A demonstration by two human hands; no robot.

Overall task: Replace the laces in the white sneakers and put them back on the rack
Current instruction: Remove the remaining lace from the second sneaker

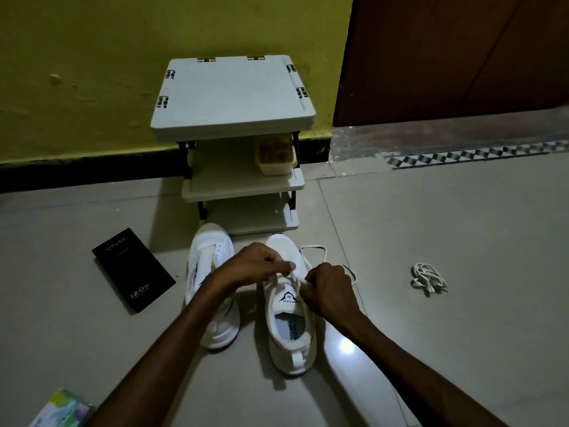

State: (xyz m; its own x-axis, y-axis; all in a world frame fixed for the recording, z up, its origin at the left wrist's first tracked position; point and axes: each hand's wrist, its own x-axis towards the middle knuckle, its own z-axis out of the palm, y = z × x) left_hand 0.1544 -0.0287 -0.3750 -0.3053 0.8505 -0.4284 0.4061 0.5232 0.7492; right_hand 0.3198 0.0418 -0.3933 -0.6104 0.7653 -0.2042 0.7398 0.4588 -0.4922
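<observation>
Both hands meet over the right sneaker [289, 322], which stands upright on the floor [431, 226] with its heel toward the person. The left hand [251, 266] pinches the white lace [296, 277] between its fingers [284, 265]; the right hand [328, 288] is curled, its fingers [305, 284] pressed together around the same lace, just above the tongue. Beyond the right fingers a loop of lace [314, 251] trails onto the floor. Left of the left fingers lies the other sneaker [212, 282], tipped on its side. The rack [234, 97] stands just beyond both fingers. Well right, a bundled lace [428, 278] lies alone; far left, a black box [133, 269].
</observation>
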